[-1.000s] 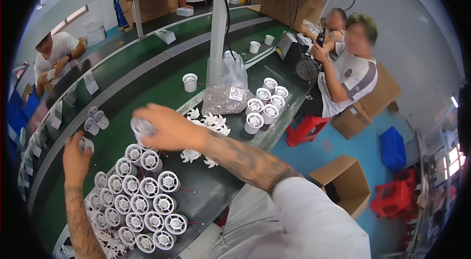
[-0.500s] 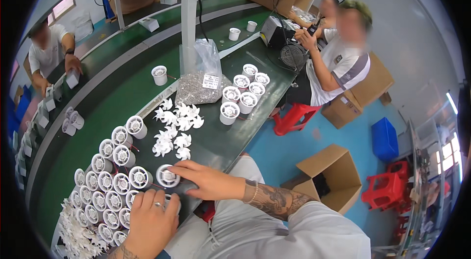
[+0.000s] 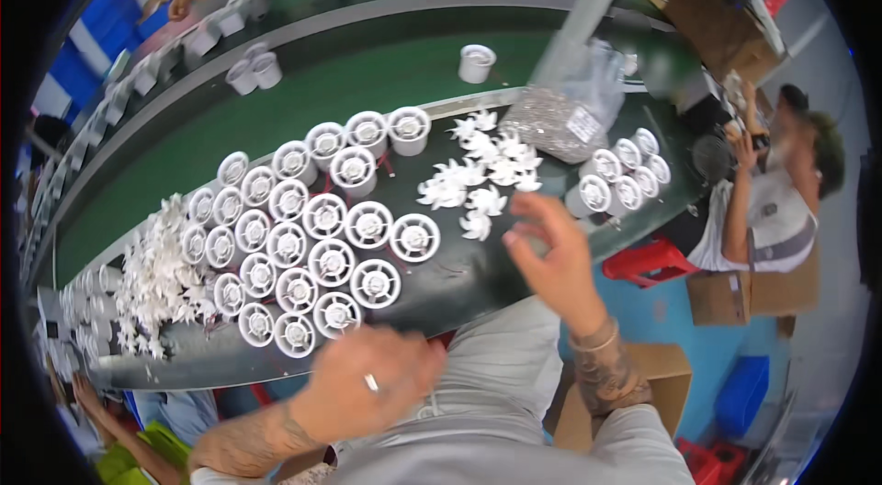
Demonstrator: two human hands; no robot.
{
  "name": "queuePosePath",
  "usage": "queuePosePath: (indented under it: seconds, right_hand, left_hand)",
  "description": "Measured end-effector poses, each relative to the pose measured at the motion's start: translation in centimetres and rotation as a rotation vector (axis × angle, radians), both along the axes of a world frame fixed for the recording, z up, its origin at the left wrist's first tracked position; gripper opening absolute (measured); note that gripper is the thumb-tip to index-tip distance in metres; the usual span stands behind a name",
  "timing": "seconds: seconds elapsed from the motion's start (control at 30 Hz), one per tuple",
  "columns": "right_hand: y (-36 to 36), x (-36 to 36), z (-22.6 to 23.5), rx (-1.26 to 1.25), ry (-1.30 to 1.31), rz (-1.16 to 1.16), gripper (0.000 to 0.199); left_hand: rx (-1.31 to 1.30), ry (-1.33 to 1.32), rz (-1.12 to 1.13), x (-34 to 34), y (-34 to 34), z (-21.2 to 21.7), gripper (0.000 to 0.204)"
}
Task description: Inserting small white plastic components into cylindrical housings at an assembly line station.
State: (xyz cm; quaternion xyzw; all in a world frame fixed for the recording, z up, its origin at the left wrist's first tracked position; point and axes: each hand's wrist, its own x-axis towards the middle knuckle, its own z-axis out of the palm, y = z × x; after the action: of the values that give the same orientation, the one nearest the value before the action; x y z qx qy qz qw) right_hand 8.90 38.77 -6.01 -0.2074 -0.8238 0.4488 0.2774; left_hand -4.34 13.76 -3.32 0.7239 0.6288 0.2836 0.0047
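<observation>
Fingers spread on my right hand (image 3: 558, 266); left hand (image 3: 375, 382) blurred, can't tell. White impellers (image 3: 486, 201) look light, brittle: grip centres.

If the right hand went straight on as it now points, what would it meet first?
Probably the loose white fan wheels, just ahead of the right hand; its height is hard to judge.
</observation>
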Motion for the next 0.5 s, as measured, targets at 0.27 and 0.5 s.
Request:
queuePosePath:
  seconds: [0.27, 0.5]
  right_hand:
    - [10.2, -17.4, 1.4, 0.653, -0.136, -0.031, 0.056]
    - [16.5, -23.3, -3.4, 0.567, -0.504, -0.093, 0.058]
  left_hand:
    - [0.303, -0.176, 0.063, 3.5, -1.7, -9.2, 0.023]
    - [0.244, -0.119, 0.138, 2.1, -1.0, -11.4, 0.023]
